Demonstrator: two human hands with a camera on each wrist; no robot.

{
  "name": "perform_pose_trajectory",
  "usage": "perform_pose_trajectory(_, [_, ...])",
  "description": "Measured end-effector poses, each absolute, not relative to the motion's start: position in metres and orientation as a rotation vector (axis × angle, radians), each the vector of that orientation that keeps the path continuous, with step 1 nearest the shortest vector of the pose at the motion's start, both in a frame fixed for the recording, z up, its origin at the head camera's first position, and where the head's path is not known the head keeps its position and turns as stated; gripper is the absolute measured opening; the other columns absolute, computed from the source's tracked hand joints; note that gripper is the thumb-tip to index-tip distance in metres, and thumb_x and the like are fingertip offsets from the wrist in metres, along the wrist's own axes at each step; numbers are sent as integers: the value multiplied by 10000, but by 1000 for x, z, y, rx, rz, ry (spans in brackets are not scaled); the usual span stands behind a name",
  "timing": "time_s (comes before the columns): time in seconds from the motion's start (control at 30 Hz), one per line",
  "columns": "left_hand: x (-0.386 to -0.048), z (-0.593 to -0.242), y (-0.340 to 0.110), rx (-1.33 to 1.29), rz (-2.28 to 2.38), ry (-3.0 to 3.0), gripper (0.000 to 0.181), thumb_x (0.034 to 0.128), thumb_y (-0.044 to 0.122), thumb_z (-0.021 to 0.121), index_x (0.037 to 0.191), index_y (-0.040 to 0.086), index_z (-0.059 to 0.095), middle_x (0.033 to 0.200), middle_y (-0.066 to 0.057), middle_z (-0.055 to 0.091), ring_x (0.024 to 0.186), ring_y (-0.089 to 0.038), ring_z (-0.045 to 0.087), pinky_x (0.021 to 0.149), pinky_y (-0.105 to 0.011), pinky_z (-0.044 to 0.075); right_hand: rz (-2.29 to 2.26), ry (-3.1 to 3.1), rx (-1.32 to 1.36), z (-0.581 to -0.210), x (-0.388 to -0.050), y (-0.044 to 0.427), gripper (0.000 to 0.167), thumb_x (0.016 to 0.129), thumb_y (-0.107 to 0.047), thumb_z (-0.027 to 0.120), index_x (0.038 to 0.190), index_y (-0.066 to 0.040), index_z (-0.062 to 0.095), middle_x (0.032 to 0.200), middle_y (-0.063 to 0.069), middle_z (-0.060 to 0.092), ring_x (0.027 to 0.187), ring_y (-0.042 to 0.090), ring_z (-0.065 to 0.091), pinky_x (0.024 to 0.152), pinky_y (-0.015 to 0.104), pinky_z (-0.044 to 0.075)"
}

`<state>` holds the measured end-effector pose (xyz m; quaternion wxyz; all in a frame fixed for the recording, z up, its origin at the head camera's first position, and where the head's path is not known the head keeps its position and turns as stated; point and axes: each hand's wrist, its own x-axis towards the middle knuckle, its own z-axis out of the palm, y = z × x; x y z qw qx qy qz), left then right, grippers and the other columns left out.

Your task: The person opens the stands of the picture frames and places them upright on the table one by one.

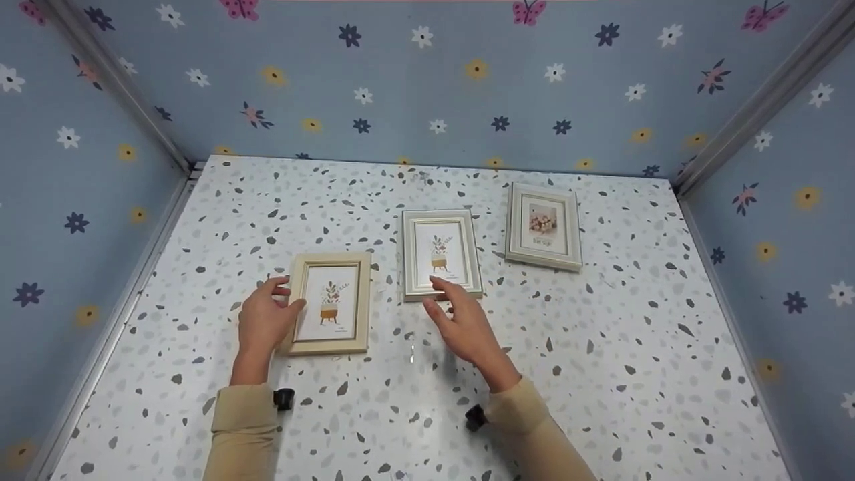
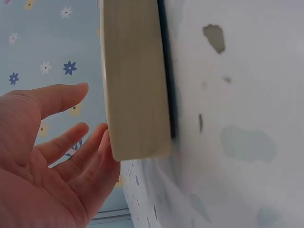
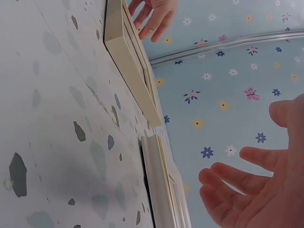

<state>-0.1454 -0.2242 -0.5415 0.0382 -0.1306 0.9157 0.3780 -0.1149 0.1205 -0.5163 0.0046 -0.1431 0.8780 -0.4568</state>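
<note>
A cream picture frame (image 1: 364, 304) lies face up on the speckled table, with a potted-plant print inside. My left hand (image 1: 265, 321) is at its left edge, thumb (image 2: 66, 99) and fingers spread apart. In the left wrist view the fingertips come right up to the side of the cream frame (image 2: 137, 85); whether they touch I cannot tell. A whitish picture frame (image 1: 409, 260) with a similar print lies in the middle. Over its lower edge hovers my right hand (image 1: 464, 327), fingers loosely bent and holding nothing. The right wrist view has that hand (image 3: 266, 185) apart from the whitish frame (image 3: 159, 180).
Farther back on the right lies another whitish picture frame (image 1: 514, 227), slightly turned, with a floral print. Blue flowered walls (image 1: 427, 87) enclose the white speckled table (image 1: 601, 401) at the back and both sides. Black wrist devices (image 1: 284, 399) sit by the beige sleeves.
</note>
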Motion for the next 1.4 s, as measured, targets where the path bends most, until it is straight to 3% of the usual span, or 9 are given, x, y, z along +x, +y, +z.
perform_pose_trajectory(0.4, [-156, -553, -229, -472, 1340, 2630, 653, 865, 169, 758, 1441, 35, 480, 1277, -195, 568, 1101, -323, 595, 886, -416, 489, -1414, 2719, -463, -520, -116, 113, 558, 1043, -449, 477, 1480, -104, 463, 1406, 110, 537, 1211, 306, 568, 949, 469, 491])
perform_pose_trajectory(0.77, [-154, -553, -223, -575, 1282, 2696, 584, 856, 135, 727, 1398, 21, 540, 1226, -168, 603, 1060, -308, 588, 931, -437, 458, -1510, 2597, -533, -528, -119, 103, 543, 1054, -412, 472, 1465, -57, 467, 1380, 146, 560, 1182, 242, 592, 936, 403, 513])
perform_pose_trajectory(1.4, [-150, -542, -212, -616, 1285, 2812, 552, 841, 108, 696, 1376, 30, 582, 1199, -149, 662, 1050, -300, 625, 864, -431, 486, -1552, 2480, -504, -542, -119, 83, 478, 1061, -343, 483, 1435, -46, 503, 1380, 129, 566, 1205, 223, 580, 974, 363, 497])
